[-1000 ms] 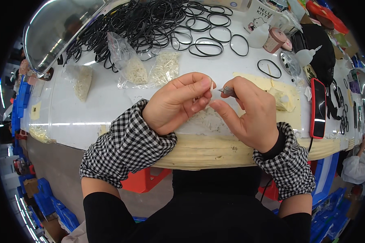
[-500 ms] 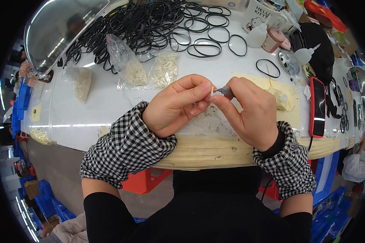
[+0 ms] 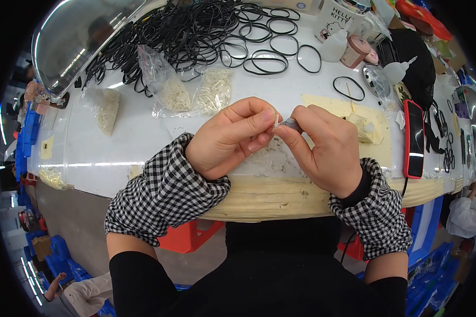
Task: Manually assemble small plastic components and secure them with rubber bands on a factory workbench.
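Note:
Above the near part of the white table, my left hand (image 3: pixel 225 138) pinches a small white piece (image 3: pixel 276 120) between thumb and fingertips. My right hand (image 3: pixel 328 150) is closed around a small grey tool (image 3: pixel 292 124), whose end meets or nearly meets the white piece. My fingers cover most of the tool, so its exact kind is unclear. Past my left hand lie clear plastic bags of small pale pieces: one bag (image 3: pixel 214 91) nearest, another bag (image 3: pixel 175 95) beside it, and a third bag (image 3: pixel 109 110) farther left.
Black rubber loops (image 3: pixel 180 31) lie heaped at the back. A red-edged phone (image 3: pixel 414 138) rests at the right, near a yellowish sheet (image 3: pixel 382 105) and a white squeeze bottle (image 3: pixel 335 46). Padding (image 3: pixel 280 198) covers the table's front edge. Beneath is a red stool (image 3: pixel 190 239).
The grey tool has turned slightly in my right hand and its end sits closer to the white piece. My left hand stays nearly still. At lower left, another person has shifted position.

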{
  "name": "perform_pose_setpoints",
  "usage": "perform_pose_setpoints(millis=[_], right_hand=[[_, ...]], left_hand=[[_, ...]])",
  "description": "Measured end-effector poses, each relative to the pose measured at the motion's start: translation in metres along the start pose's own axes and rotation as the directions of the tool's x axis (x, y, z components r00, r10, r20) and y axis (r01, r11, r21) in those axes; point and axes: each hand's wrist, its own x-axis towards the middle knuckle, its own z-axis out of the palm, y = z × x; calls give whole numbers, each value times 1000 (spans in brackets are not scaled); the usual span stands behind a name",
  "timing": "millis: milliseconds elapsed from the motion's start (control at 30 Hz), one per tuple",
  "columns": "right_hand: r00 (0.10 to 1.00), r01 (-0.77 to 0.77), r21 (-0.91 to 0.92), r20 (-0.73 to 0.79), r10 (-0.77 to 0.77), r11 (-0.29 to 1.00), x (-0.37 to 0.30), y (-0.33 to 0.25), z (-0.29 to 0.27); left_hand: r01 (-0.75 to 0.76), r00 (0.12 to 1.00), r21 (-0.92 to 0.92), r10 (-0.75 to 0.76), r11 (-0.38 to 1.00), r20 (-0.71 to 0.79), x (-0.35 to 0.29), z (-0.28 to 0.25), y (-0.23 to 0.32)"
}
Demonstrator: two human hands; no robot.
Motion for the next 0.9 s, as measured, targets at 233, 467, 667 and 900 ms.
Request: perform_pose_setpoints(millis=[233,467,667,900], right_hand=[[991,60,7,-123,-58,998,1,6,7],[996,58,-15,-66,-59,998,-1,5,4],[997,33,30,-64,-31,999,1,4,2],[933,-81,156,358,20,984,-1,12,-24]], left_hand=[[-4,1000,-23,4,1000,16,1,-1,-2],[22,999,51,-21,998,-24,0,4,1],[17,999,19,-17,1000,-39,0,3,1],[-63,969,-136,28,989,-244,4,-6,5]])
